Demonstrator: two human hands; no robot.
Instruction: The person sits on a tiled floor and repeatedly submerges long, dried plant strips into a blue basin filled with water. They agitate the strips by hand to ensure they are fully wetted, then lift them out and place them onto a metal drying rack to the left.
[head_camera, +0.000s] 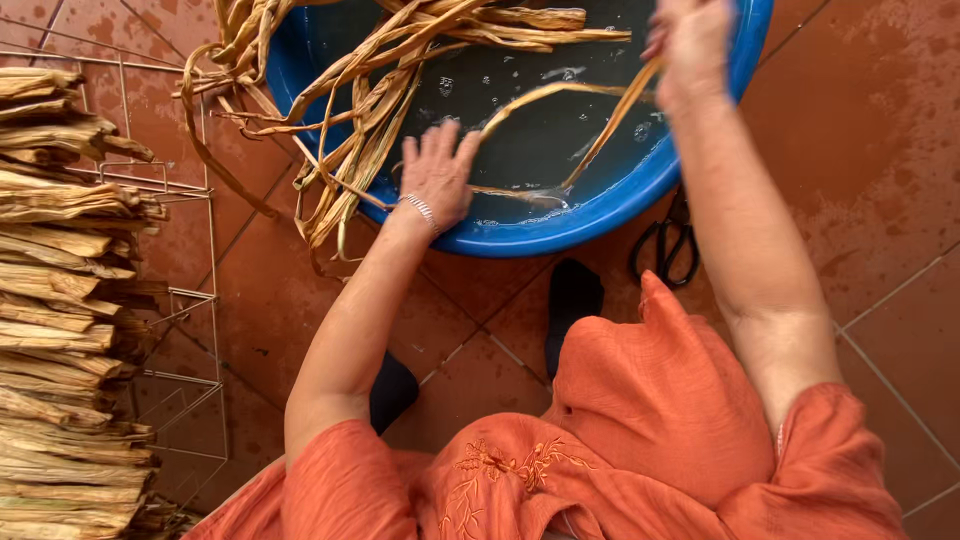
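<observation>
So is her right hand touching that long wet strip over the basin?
Touching. The head view shows the right hand gripping the upper end of the strip above the blue basin.

right hand (690, 45) blurred, fingertips cut off by top edge. far rim of blue basin (600, 215) out of frame. scissors (667, 245) partly hidden behind forearm.

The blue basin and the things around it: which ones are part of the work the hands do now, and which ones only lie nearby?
In use:
blue basin with water
wet leaf strip, held by right hand
left hand over the water
soaking leaf bundle

Lying about:
black scissors
stacked dry leaves on wire rack
</observation>
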